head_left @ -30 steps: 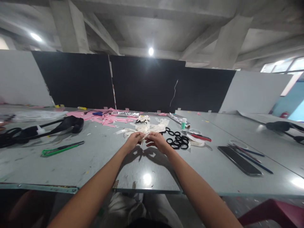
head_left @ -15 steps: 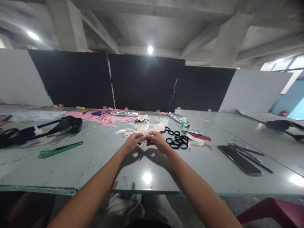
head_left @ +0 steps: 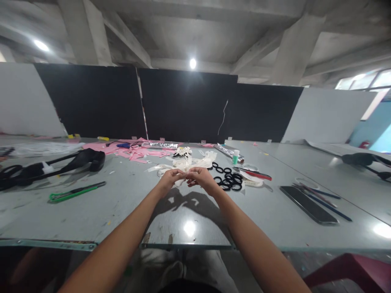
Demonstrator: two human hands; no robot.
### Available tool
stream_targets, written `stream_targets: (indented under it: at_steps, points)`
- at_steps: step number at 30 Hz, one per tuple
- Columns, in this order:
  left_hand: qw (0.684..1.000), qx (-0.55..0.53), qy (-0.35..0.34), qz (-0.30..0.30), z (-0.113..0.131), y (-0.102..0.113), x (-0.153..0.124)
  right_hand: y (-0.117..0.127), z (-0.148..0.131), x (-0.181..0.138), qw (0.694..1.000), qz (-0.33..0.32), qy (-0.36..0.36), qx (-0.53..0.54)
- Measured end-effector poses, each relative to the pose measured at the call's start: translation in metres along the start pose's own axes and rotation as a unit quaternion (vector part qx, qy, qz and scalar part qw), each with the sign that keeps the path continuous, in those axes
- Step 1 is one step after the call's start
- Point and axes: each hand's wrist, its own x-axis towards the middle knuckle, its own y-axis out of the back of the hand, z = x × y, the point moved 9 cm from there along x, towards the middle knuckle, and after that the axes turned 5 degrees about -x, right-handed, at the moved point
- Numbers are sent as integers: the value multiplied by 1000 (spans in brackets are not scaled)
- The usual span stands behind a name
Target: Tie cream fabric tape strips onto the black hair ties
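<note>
My left hand (head_left: 169,180) and my right hand (head_left: 200,179) meet just above the table, thumbs and fingertips pinched close together. Between them is a small, thin white piece (head_left: 179,182), largely covered by the fingers; its exact kind is not clear. Right behind the hands lies a loose pile of white strips (head_left: 195,162). Beside my right hand are several black rings (head_left: 227,179) in a heap. A clear coil (head_left: 161,170) of thin line or tape lies beyond my left hand.
Left: a green cutter knife (head_left: 76,192) and black straps (head_left: 61,166). Behind: pink scraps (head_left: 134,152), foil (head_left: 163,145). Right: a green-and-white bottle (head_left: 235,156), a red-handled tool (head_left: 253,174), a phone (head_left: 308,205), pens (head_left: 328,206). Black panels (head_left: 189,106) stand behind the grey table (head_left: 128,207).
Both hands stay pinched together and have shifted only slightly, lifting a little with the fingers at a changed angle. Their shadows on the table look different.
</note>
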Motion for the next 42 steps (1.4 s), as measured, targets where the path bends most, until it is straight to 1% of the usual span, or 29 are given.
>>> stream_targets:
  at_steps: [2,7,14,17,24,30,34,36,40,42]
  points:
    - [1000,18,1,7,-3,1,2,3,5,3,1000,24,-4,-18]
    - [999,35,21,16,-11,6,5,4,6,3,1000,21,5,-9]
    - [998,-45,31,8,-15,5,7,2,-6,-2,999,27,42,-17]
    - [998,-65,23,6,-10,3,6,2,-10,-3,998,39,51,-1]
    - [995,-94,-10,-31,7,-9,0,2,-21,-10,996,55,67,35]
    - [992,-118,-18,-51,11,-12,-2,3,-24,-12,994,65,69,56]
    - [993,-108,-18,-47,13,-11,-3,4,-26,-12,993,69,78,55]
    - [994,-97,-19,-42,14,-10,-3,2,-26,-13,993,58,81,59]
    - [993,-106,-19,-37,16,-8,-4,-8,-23,-14,995,0,72,75]
    - [993,-112,-16,-37,15,-8,-4,-10,-22,-13,996,-26,67,61]
